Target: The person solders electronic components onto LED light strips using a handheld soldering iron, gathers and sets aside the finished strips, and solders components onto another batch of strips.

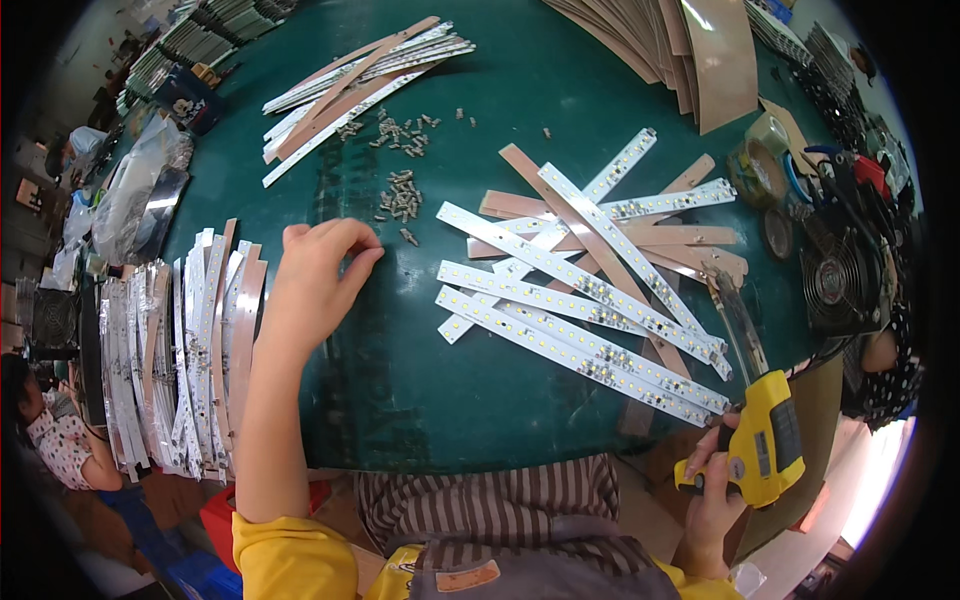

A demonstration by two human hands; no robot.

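Note:
My right hand (713, 490) grips a yellow soldering gun (778, 445) at the lower right. Its long metal tip points away from me, toward the right ends of a loose pile of white LED strips (560, 325). My left hand (325, 275) is above the table at left of centre, fingers curled and thumb and fingertips drawn together. Whether something small is pinched there cannot be made out. Just beyond those fingertips lies a heap of small metal connector pieces (402, 196). Several brown-backed strips (690, 236) are mixed into the pile, face down.
More strips (215, 330) stand in rows at the left edge. Another strip bundle (360, 85) lies at the far left on the green table (400, 350). Brown boards (700, 70) are stacked at the far right. Tape rolls (765, 135) and a black fan (840, 285) sit at right.

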